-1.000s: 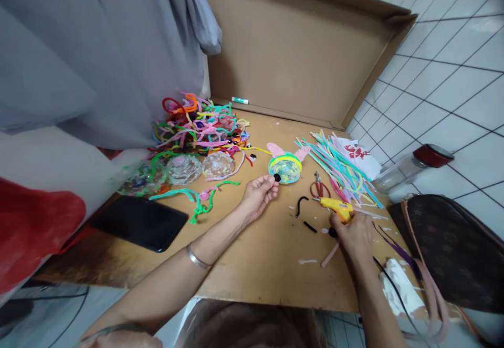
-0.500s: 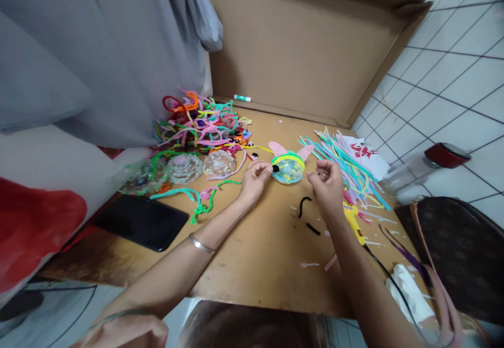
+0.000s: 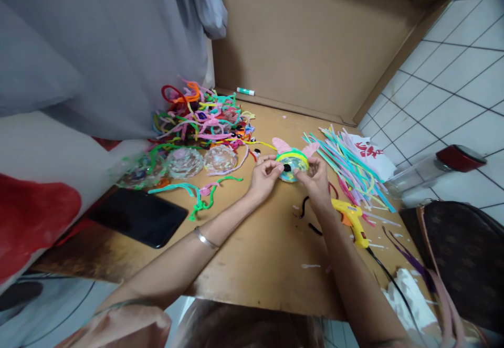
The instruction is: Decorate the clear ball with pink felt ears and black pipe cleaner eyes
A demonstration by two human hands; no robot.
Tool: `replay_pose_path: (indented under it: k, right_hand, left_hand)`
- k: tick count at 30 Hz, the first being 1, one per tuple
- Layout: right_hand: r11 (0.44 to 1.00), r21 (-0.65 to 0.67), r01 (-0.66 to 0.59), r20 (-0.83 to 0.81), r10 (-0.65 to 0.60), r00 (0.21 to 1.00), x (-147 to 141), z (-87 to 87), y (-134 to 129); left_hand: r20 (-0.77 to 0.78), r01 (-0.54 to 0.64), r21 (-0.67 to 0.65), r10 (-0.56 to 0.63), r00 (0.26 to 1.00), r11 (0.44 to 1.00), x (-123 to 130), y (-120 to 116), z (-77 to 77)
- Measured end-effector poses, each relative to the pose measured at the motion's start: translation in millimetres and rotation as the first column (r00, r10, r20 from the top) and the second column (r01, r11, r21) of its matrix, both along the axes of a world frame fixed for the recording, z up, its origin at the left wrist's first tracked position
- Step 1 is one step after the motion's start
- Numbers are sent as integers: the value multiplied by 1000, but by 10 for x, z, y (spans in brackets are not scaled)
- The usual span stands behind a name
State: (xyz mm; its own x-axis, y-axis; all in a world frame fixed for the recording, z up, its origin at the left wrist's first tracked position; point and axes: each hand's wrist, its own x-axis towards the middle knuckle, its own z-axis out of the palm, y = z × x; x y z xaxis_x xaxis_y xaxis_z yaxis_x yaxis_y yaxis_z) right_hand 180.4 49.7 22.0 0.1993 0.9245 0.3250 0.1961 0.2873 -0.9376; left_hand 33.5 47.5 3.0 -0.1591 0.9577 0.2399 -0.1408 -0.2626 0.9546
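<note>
A round clear craft piece (image 3: 291,176) with a yellow and green rim and two pink ears (image 3: 281,145) is between my hands at the middle of the table. My left hand (image 3: 264,181) pinches a small black round piece (image 3: 287,168) at the front of it, on its left side; whether the two touch is hard to tell. At the other side, my right hand (image 3: 317,182) grips the craft piece's right edge, thumb in front and fingers behind. Below my right hand lie a curved black strip (image 3: 303,207) and a short black strip (image 3: 315,228), partly behind my forearm.
A heap of colourful pipe cleaners (image 3: 205,119), clear discs (image 3: 185,162) and a dark phone (image 3: 137,217) occupy the left. On the right are loose pipe cleaners (image 3: 350,164), a yellow glue gun (image 3: 356,224) with a cord, a bottle (image 3: 425,169) and a brown bag (image 3: 464,253).
My right hand has moved left and taken hold of the craft piece's edge. My left hand has shifted right, bringing the black piece in front of the craft piece. The glue gun shows more fully.
</note>
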Motion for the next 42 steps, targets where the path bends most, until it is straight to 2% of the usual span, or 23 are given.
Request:
replay_pose_path:
  k: [8,15,42]
  right_hand:
    - [998,-46,-39,-4,39,999,0,-27,18]
    - [1000,-11,14,36,-13,999,2,-108,56]
    - [1000,-15,16,66,-15,998,-4,-137,63]
  left_hand:
    - [-3,-30,-37,30,1000,999,-4,-8,21]
    - [-1,-31,-43,31,1000,999,4,-12,38]
    - [-36,-38,-42,36,999,998,27,-1,14]
